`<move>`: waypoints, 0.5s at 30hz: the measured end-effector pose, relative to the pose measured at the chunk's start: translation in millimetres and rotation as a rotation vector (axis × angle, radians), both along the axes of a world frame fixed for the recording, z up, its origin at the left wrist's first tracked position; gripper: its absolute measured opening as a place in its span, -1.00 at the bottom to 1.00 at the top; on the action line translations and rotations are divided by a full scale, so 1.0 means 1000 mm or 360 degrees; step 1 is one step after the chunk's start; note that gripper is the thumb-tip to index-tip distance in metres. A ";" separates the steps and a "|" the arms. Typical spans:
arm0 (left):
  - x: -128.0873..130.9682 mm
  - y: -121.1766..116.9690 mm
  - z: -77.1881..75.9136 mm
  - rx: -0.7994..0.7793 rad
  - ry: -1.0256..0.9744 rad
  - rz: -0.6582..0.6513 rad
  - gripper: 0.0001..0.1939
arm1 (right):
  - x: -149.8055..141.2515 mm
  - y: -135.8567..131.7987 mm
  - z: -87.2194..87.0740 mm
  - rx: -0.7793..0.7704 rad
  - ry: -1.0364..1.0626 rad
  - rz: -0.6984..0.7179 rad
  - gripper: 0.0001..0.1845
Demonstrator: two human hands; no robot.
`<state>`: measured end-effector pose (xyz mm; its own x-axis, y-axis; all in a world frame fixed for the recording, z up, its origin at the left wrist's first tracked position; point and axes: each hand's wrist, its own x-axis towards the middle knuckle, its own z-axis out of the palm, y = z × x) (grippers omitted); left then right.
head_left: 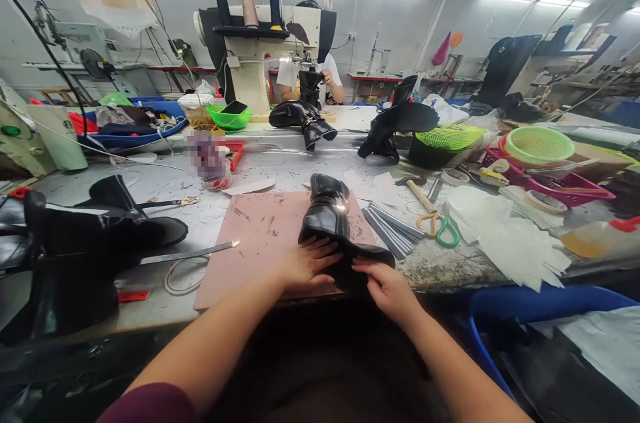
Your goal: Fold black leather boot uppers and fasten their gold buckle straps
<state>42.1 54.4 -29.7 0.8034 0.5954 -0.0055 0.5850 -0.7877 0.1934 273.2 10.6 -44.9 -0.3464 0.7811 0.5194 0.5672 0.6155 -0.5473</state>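
A glossy black boot (327, 213) with a metal buckle lies on a pinkish board (255, 226) in front of me. My left hand (315, 264) rests flat on the boot's near part, fingers stretched out. At the boot's right near edge, my right hand (393, 286) has its fingers curled on the dark material, with the thumb below. The near end of the boot merges with my dark clothing, so its outline there is hard to see. Dark and white strips (393, 230) lie just right of the board.
More black boots stand at the left (70, 250) and on the far ledge (303, 122). To the right are a hammer (420, 196), green-and-orange-handled scissors (447, 232), white sheets (500, 226) and a blue bin (480, 316). Across the table a person (330, 80) works at a sewing machine (250, 63).
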 end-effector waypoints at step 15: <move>0.043 -0.019 0.009 -0.0021 -0.0235 0.0044 -0.73 | -0.021 -0.008 0.001 0.0208 -0.0234 -0.0296 -0.76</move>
<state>85.4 35.8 -21.1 0.7795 0.6177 0.1039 0.5706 -0.7687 0.2892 252.4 2.2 -44.3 -0.2821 0.7679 0.5751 0.7447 0.5532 -0.3734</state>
